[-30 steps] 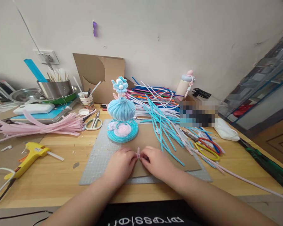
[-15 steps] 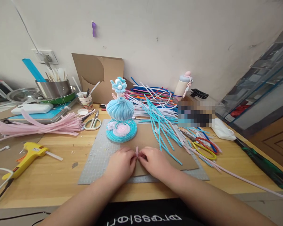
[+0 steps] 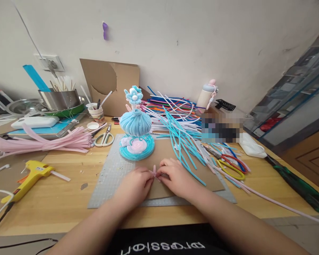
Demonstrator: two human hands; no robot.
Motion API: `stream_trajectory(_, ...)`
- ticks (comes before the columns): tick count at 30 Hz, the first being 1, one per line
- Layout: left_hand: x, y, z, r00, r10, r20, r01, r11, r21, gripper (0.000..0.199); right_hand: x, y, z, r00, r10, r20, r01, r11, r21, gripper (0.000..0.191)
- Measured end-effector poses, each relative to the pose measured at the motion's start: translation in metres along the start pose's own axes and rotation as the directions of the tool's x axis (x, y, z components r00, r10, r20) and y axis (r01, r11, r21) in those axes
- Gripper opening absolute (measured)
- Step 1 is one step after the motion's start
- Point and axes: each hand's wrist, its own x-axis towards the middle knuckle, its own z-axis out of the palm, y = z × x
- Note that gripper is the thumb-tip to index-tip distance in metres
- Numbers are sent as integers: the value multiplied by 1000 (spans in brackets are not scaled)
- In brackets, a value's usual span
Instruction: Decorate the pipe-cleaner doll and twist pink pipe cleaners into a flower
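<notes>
A small piece of pink pipe cleaner (image 3: 154, 170) stands up between my fingertips, its lower part mostly covered by them. My left hand (image 3: 136, 183) pinches it from one side with thumb and forefinger. From the other side my right hand (image 3: 174, 177) also grips it, thumb and fingers together. Both hands are low over a brown cardboard sheet (image 3: 159, 152) lying on a grey cutting mat (image 3: 108, 180). Just beyond them stands a light blue pipe-cleaner figure (image 3: 135, 122) with a flower on top and a round blue and pink base.
Loose blue pipe cleaners (image 3: 183, 141) spread behind my right hand, near yellow-handled scissors (image 3: 230, 170). To the left are a yellow glue gun (image 3: 29, 177), a pink pipe-cleaner bundle (image 3: 48, 140) and white-handled scissors (image 3: 104, 139). Green-handled pliers (image 3: 295, 182) lie at the far right.
My right hand has turned a little and its fingers have lifted, so more of the pink piece shows. My left hand stays nearly in place.
</notes>
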Motion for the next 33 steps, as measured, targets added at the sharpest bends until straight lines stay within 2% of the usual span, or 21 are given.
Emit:
stream_trajectory(6,0,0,-2,998,-39,47,41,998,-38,28,1,0,2,999,34,-3,-33,998,54,7)
stream_trajectory(16,2,1,-4,990,-137,44,140,988,-64,28,3,-1,0,996,80,34,-84,990,117,8)
stream_trajectory(22,5,-4,-1,989,-130,-68,122,987,-101,17,-1,-7,5,996,83,-15,-83,996,32,2)
stream_trajectory(26,7,-5,0,979,-136,-149,119,986,-120,8,-1,-7,7,997,79,-20,-79,997,3,7)
stream_trajectory(33,7,-3,0,981,-181,-67,173,979,-104,8,0,-5,10,995,90,-43,-90,996,6,4)
